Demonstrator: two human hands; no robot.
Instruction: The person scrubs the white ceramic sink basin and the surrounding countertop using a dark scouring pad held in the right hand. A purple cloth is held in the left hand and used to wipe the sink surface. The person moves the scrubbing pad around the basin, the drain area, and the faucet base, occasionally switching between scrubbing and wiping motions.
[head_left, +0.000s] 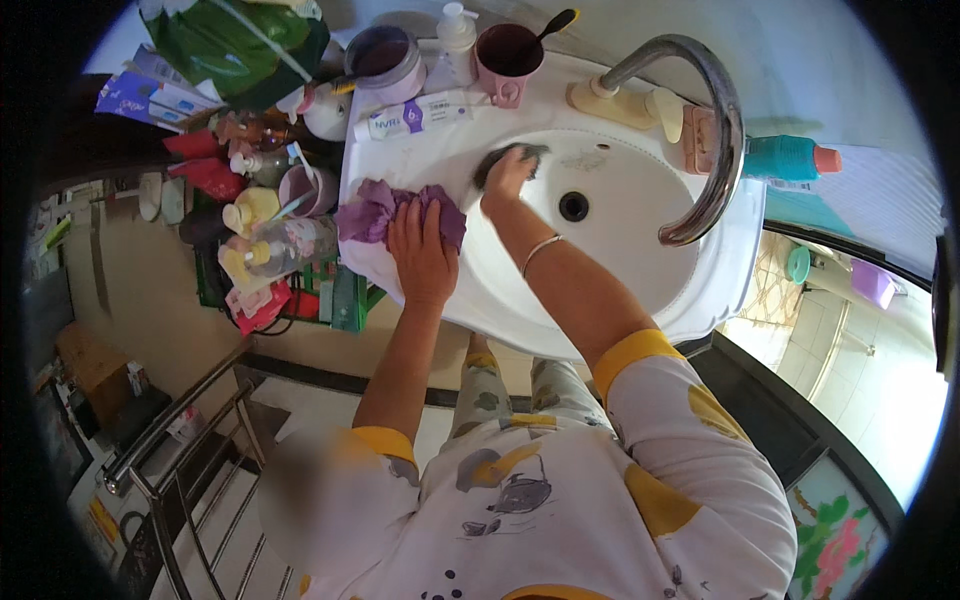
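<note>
A crumpled purple cloth [372, 212] lies on the left side of the white counter around the washbasin [640, 190]. My left hand [424, 252] rests flat on this cloth, fingers stretched over it. My right hand [508, 182] reaches to the basin's upper left rim, closed on a dark grey, fuzzy pad [488, 166]. The pad is pressed to the white surface and partly hidden by the fingers; its exact kind is unclear. A greyish smear shows on the basin wall to its right. The round drain [573, 206] is uncovered.
Along the back stand a grey-rimmed tub [385, 65], a pump bottle [457, 45] and a pink mug [510, 65] with a brush, behind a white tube [415, 113]. A chrome faucet [725, 110] arches over the basin's right. Crowded bottles [285, 245] flank the counter's left; a metal railing [190, 410] stands below.
</note>
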